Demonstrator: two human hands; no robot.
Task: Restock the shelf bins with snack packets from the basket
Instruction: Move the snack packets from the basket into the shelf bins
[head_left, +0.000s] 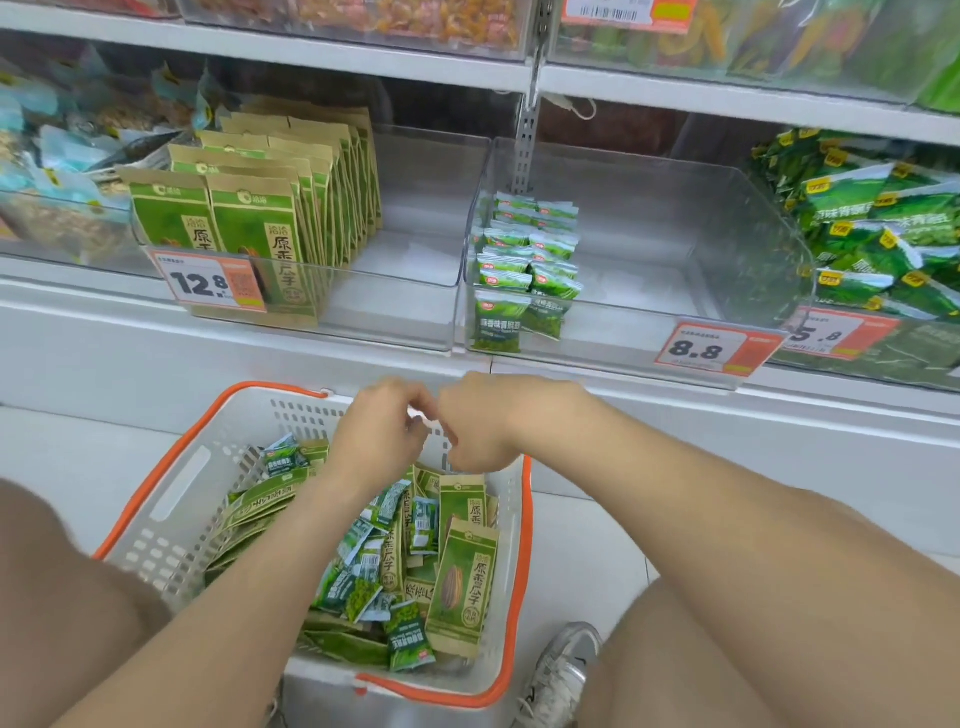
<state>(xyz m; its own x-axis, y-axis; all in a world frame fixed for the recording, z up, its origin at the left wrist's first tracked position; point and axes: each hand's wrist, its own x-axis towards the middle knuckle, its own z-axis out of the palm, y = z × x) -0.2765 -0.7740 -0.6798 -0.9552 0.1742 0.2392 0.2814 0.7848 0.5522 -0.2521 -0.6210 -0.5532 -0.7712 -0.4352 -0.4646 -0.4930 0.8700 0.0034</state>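
Head view: the left hand (382, 434) and right hand (485, 423) meet over a white plastic basket with an orange rim (218, 441) on the floor.
Fingers curl tip to tip; I cannot tell whether they pinch anything. Small green snack packets (363, 587) and tall brown-and-green pouches (462, 587) fill the basket. On the shelf above, 2 clear plastic bins stand part-filled: the left bin (415, 301) holds pouches, the right bin (675, 218) holds small packets.

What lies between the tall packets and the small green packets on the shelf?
In the head view, only bare floor of the left bin and the two bins' clear side walls separate the tall packets from the small green packets.
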